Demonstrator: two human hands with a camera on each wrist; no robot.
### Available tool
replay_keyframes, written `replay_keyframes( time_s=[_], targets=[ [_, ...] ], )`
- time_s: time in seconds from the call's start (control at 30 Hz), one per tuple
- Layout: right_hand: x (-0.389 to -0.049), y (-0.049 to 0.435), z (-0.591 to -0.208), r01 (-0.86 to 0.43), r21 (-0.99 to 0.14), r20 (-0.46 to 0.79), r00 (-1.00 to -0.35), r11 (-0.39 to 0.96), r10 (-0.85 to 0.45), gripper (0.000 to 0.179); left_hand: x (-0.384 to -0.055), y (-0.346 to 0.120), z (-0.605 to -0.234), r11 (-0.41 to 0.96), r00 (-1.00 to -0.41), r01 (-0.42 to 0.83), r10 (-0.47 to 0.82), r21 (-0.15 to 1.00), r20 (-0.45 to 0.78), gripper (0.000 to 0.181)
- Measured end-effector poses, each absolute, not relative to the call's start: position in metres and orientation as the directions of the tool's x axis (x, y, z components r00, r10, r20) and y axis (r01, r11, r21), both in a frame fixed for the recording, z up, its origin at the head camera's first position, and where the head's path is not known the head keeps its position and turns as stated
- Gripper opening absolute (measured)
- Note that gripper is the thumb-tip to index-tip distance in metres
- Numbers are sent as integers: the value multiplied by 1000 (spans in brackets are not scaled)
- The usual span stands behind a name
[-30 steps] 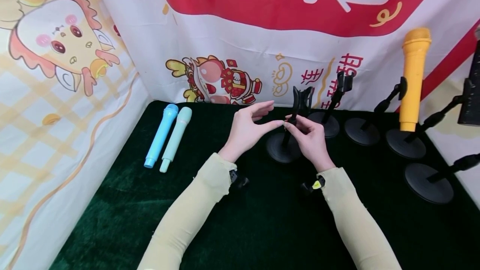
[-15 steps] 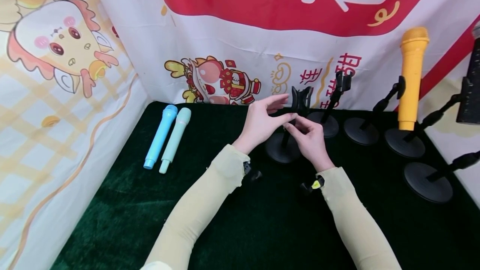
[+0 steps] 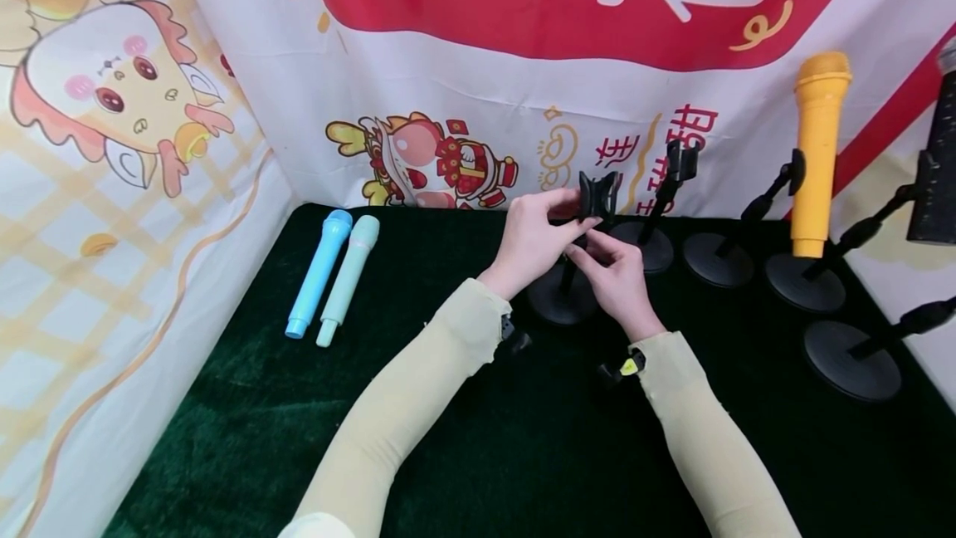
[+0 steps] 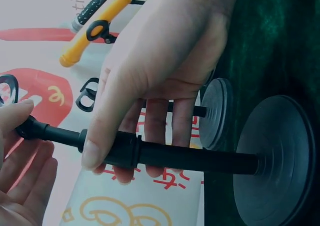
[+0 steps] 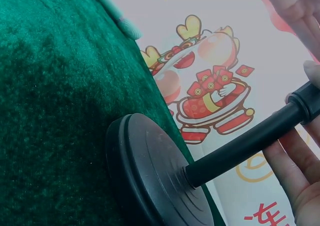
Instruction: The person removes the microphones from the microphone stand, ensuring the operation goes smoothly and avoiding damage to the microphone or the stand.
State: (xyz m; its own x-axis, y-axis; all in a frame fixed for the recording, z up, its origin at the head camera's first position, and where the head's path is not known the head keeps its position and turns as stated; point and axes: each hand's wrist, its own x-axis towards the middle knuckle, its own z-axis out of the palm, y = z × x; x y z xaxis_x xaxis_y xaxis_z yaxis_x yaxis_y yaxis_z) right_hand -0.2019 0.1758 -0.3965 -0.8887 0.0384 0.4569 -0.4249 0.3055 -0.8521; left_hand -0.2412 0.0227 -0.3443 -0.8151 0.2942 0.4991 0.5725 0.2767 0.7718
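A black tabletop microphone stand (image 3: 565, 299) stands upright with its round base on the dark green cloth. Its double-pronged clip (image 3: 598, 193) at the top holds no microphone. My left hand (image 3: 529, 237) pinches the stand just under the clip, thumb in front and fingers behind. Lower down, my right hand (image 3: 617, 281) grips the collar (image 4: 122, 148) on the pole between thumb and fingers. In the right wrist view the pole (image 5: 240, 148) rises from the base past my right fingers (image 5: 290, 171).
Two microphones, one blue (image 3: 319, 272) and one pale green (image 3: 349, 281), lie at the left on the cloth (image 3: 254, 422). Several other stands line the right side. One holds a yellow microphone (image 3: 819, 156), another a black one (image 3: 937, 164). A printed curtain (image 3: 463, 81) hangs behind.
My left hand has moved right and slightly up, from beside the stand onto the part under the clip, and its fingers have closed there. My right hand stays on the collar.
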Motion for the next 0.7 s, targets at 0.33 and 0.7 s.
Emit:
replay_keyframes(
  time_s=[0.33, 0.7],
  targets=[
    [-203, 172, -398, -433, -850, 463, -885, 300, 36, 16, -250, 21, -343, 300, -764, 642, 328, 706, 556, 12],
    [-204, 171, -399, -459, -842, 491, -869, 284, 51, 12, -251, 20, -341, 309, -740, 669, 368, 676, 564, 11]
  ],
)
